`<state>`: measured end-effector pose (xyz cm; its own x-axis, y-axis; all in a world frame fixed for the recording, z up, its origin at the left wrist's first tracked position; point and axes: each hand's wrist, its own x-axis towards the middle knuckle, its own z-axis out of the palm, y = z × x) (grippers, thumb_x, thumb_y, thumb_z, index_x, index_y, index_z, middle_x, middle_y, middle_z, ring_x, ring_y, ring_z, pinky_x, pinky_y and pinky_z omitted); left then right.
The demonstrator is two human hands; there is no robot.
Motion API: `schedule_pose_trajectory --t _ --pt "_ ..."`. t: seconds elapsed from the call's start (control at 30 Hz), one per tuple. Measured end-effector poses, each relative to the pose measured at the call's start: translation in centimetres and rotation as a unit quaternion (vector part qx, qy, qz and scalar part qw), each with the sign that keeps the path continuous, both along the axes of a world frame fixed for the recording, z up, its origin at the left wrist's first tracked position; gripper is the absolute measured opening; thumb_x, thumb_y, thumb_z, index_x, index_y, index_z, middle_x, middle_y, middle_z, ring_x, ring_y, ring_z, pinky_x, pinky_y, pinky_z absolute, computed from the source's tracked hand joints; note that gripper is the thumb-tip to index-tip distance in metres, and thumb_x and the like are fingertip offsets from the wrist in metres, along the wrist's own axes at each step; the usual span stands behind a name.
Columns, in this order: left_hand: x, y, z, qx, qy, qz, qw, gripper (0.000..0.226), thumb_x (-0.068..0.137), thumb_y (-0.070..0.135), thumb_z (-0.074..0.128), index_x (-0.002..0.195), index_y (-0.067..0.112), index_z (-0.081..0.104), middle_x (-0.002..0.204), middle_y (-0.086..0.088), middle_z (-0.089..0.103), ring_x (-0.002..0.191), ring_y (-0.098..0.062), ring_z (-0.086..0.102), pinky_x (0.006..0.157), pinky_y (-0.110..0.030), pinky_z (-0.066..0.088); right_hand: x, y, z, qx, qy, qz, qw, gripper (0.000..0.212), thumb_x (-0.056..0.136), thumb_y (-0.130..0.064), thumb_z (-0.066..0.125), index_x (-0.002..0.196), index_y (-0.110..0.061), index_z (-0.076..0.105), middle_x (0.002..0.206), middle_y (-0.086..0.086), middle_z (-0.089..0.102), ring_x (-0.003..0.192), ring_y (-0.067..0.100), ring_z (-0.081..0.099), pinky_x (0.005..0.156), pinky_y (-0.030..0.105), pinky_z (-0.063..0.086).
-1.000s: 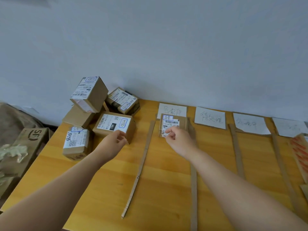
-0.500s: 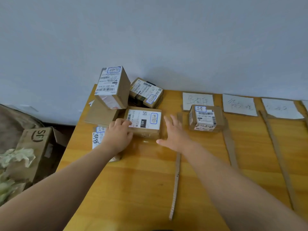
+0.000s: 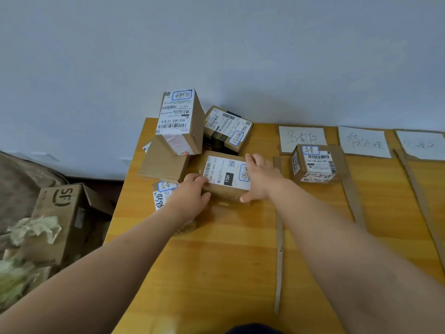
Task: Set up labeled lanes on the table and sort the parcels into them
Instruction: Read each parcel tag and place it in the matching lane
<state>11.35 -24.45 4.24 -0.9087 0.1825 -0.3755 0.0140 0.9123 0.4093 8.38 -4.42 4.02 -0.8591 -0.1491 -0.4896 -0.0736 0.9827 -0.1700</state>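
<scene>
A brown parcel with a white "15H" label [image 3: 225,175] lies on the wooden table [image 3: 236,256] in front of the pile. My left hand [image 3: 192,196] grips its left end and my right hand [image 3: 260,179] grips its right end. Behind it stand a tall parcel [image 3: 179,121], a black-taped parcel [image 3: 227,128], a plain box [image 3: 161,162] and a labelled parcel [image 3: 163,194] partly hidden under my left hand. One parcel [image 3: 315,162] sits in the first lane below a handwritten paper label [image 3: 302,138]. Cardboard strips [image 3: 279,249] mark the lanes.
More paper lane labels [image 3: 363,142] [image 3: 421,144] lie along the wall to the right, with further cardboard strips [image 3: 351,196] [image 3: 419,196] between them. On the floor to the left stands an open cardboard box [image 3: 60,220] with crumpled paper [image 3: 33,230].
My right hand left the parcel in the first lane and came left. Both hands have closed on the ends of the "15H" parcel. The view has swung left.
</scene>
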Motion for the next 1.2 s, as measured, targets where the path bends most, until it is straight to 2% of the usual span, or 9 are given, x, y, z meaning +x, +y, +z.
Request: schedule_pose_trajectory --t 0.17,0.4,0.53,0.67,0.77,0.87,1.0,1.13,1.2 --pt "0.4 0.2 0.1 0.079 -0.008 0.035 0.996 0.048 0.095 0.026 0.052 0.14 0.017 0.041 0.143 -0.002 0.04 0.12 -0.018 0.049 0.096 -0.029 0.041 3.0 0.8 -0.8 0.024 0.03 -0.033 0.999 0.125 0.054 -0.074 0.072 0.145 -0.008 0.018 0.139 0.01 0.028 0.13 0.029 0.031 0.106 0.043 0.03" --pt "1.8 0.8 0.6 0.215 -0.002 0.139 0.967 0.056 0.093 0.034 0.055 0.143 0.019 0.034 0.144 -0.003 0.038 0.116 -0.018 0.053 0.098 -0.036 0.046 6.5 1.9 -0.5 -0.146 0.032 -0.144 0.978 0.125 0.06 -0.067 0.074 0.151 -0.012 0.007 0.149 0.007 0.024 0.134 0.024 0.033 0.108 0.039 0.034" --pt "2.1 1.4 2.4 0.311 -0.043 0.192 0.93 0.069 0.09 0.051 0.054 0.146 0.02 0.029 0.139 0.003 0.047 0.116 -0.016 0.052 0.092 -0.032 0.047 7.2 2.3 1.4 -0.23 0.095 -0.223 0.942 0.127 0.059 -0.066 0.076 0.152 -0.019 0.003 0.15 0.003 0.021 0.138 0.023 0.026 0.112 0.042 0.03" --pt "2.0 2.7 4.8 0.372 -0.11 0.186 0.903 0.085 0.081 0.062 0.056 0.149 0.027 0.02 0.127 0.006 0.049 0.118 -0.017 0.053 0.094 -0.042 0.052 8.0 1.5 3.1 -0.262 0.197 -0.254 0.91 0.123 0.061 -0.06 0.079 0.15 -0.014 0.008 0.145 0.006 0.024 0.136 0.02 0.022 0.111 0.037 0.027" --pt "1.4 3.8 6.3 0.413 -0.135 0.173 0.884 0.103 0.065 0.067 0.063 0.149 0.039 0.011 0.132 0.008 0.051 0.118 -0.017 0.055 0.094 -0.047 0.051 8.3 0.2 4.0 -0.284 0.26 -0.276 0.881 0.122 0.059 -0.058 0.081 0.147 -0.01 0.011 0.14 0.008 0.026 0.131 0.019 0.019 0.11 0.036 0.026" --pt "1.0 4.6 6.8 0.446 -0.145 0.15 0.87 0.102 0.069 0.057 0.072 0.144 0.052 0.003 0.126 0.009 0.061 0.111 -0.017 0.061 0.089 -0.046 0.052 8.5 -0.7 4.6 -0.314 0.307 -0.282 0.853 0.123 0.059 -0.055 0.083 0.147 -0.008 0.011 0.138 0.01 0.026 0.128 0.016 0.018 0.106 0.031 0.026" --pt "-0.1 4.4 7.0 0.512 -0.121 0.161 0.835 0.085 0.083 0.027 0.072 0.143 0.051 0.018 0.117 0.001 0.068 0.104 -0.023 0.068 0.083 -0.05 0.056 8.5 -0.1 5.8 -0.333 0.308 -0.221 0.863 0.111 0.065 -0.048 0.082 0.145 -0.011 0.016 0.136 0.006 0.028 0.116 0.002 0.018 0.099 0.014 0.016" --pt "-2.2 2.8 8.0 0.544 -0.088 0.169 0.817 0.073 0.086 0.016 0.065 0.145 0.038 0.028 0.125 -0.005 0.063 0.109 -0.026 0.065 0.085 -0.05 0.055 8.0 1.0 6.6 -0.385 0.238 -0.172 0.875 0.095 0.071 -0.043 0.078 0.144 -0.024 0.02 0.135 -0.002 0.033 0.121 0.013 0.04 0.103 0.039 0.043" --pt "-2.7 2.4 8.4 0.536 -0.082 0.16 0.825 0.069 0.088 0.016 0.062 0.145 0.037 0.03 0.125 -0.004 0.064 0.109 -0.023 0.065 0.086 -0.047 0.055 7.7 0.9 6.7 -0.398 0.253 -0.175 0.865 0.09 0.071 -0.045 0.077 0.142 -0.028 0.023 0.134 -0.001 0.038 0.119 0.014 0.044 0.099 0.041 0.048"
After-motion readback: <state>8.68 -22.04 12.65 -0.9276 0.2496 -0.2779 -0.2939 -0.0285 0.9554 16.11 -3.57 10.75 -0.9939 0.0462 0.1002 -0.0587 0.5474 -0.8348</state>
